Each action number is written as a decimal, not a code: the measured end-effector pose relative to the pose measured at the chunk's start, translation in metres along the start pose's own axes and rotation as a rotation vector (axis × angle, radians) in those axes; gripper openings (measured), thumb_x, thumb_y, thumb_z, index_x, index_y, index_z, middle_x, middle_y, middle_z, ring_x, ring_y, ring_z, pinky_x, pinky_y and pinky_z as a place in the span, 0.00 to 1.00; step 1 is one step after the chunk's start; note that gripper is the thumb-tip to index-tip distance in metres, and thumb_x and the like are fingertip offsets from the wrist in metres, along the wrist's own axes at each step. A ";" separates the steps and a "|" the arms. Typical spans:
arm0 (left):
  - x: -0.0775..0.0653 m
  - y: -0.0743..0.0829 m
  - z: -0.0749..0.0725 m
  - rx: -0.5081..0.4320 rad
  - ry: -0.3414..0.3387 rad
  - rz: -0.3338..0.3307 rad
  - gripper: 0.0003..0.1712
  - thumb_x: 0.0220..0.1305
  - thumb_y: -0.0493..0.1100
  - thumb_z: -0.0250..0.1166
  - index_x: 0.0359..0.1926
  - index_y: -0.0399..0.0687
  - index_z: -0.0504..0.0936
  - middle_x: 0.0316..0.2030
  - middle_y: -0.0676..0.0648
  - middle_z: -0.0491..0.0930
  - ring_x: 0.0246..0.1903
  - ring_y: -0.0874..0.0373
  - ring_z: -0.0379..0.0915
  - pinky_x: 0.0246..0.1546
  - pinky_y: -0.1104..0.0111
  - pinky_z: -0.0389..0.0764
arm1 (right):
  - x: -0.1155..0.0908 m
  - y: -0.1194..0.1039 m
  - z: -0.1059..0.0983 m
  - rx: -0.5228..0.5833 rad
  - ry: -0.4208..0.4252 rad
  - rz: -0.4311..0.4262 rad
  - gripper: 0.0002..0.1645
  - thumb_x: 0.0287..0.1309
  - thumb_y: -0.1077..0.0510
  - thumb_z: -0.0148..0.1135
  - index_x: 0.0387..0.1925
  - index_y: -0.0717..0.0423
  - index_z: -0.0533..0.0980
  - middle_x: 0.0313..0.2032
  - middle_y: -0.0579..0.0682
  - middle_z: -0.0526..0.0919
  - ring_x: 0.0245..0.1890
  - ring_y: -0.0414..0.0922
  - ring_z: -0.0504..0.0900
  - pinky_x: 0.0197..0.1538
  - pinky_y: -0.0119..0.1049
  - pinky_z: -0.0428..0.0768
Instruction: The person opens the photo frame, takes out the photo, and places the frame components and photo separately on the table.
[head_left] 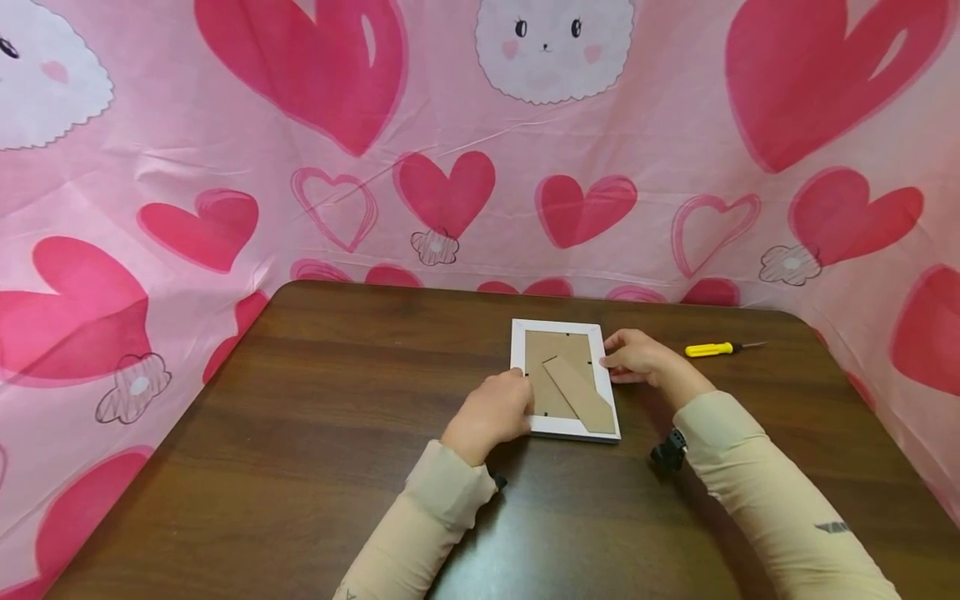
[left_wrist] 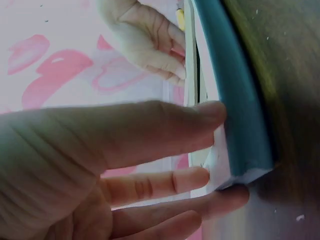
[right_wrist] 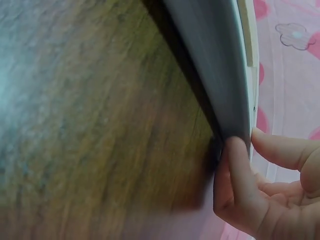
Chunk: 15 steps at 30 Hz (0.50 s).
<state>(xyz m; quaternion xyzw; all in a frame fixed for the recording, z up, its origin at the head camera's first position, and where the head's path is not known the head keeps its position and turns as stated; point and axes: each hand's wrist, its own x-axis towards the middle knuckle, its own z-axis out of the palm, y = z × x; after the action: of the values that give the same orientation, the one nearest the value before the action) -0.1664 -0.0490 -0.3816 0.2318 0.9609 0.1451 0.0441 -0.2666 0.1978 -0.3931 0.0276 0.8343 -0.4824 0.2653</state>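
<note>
A white picture frame (head_left: 519, 350) lies back side up on the table, its brown backing board (head_left: 539, 387) and slanted easel leg (head_left: 577, 383) showing. At its near left side my left hand (head_left: 491, 408) holds the edge. In the left wrist view the thumb (left_wrist: 165, 125) lies against the frame's edge, with fingertips around the corner. My right hand (head_left: 637, 357) pinches the right edge, thumb on the back face and fingers along the outer side (right_wrist: 215, 65) in the right wrist view. Small dark tabs sit around the backing's border.
A screwdriver with a yellow handle (head_left: 708, 350) lies on the brown wooden table (head_left: 337, 400), right of the right hand, its tip pointing right. Behind the table hangs a pink cloth (head_left: 510, 133) printed with hearts.
</note>
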 end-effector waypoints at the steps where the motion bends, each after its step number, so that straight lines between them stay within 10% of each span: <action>1: 0.000 -0.002 -0.001 -0.010 -0.014 0.005 0.07 0.53 0.36 0.70 0.22 0.50 0.85 0.31 0.50 0.77 0.27 0.59 0.73 0.28 0.69 0.75 | -0.001 0.000 -0.001 -0.015 0.002 -0.004 0.26 0.66 0.65 0.59 0.59 0.71 0.59 0.42 0.57 0.68 0.30 0.41 0.73 0.38 0.30 0.84; 7: 0.003 -0.012 -0.005 -0.081 -0.060 0.045 0.04 0.60 0.42 0.67 0.31 0.53 0.88 0.36 0.52 0.83 0.35 0.60 0.77 0.38 0.66 0.79 | -0.007 0.005 -0.012 -0.115 0.013 -0.036 0.26 0.66 0.58 0.61 0.58 0.69 0.65 0.37 0.51 0.80 0.29 0.41 0.79 0.37 0.33 0.82; 15: 0.010 -0.021 -0.007 -0.218 0.069 -0.023 0.14 0.67 0.45 0.63 0.51 0.49 0.86 0.49 0.46 0.83 0.45 0.51 0.80 0.47 0.56 0.81 | -0.023 0.012 -0.048 -0.141 0.179 -0.205 0.25 0.71 0.57 0.54 0.59 0.72 0.68 0.37 0.52 0.84 0.32 0.38 0.79 0.36 0.33 0.80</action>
<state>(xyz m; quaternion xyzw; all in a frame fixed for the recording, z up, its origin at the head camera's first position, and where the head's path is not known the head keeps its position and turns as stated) -0.1853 -0.0638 -0.3815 0.2093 0.9429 0.2561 0.0378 -0.2635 0.2480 -0.3730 -0.0335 0.8849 -0.4429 0.1407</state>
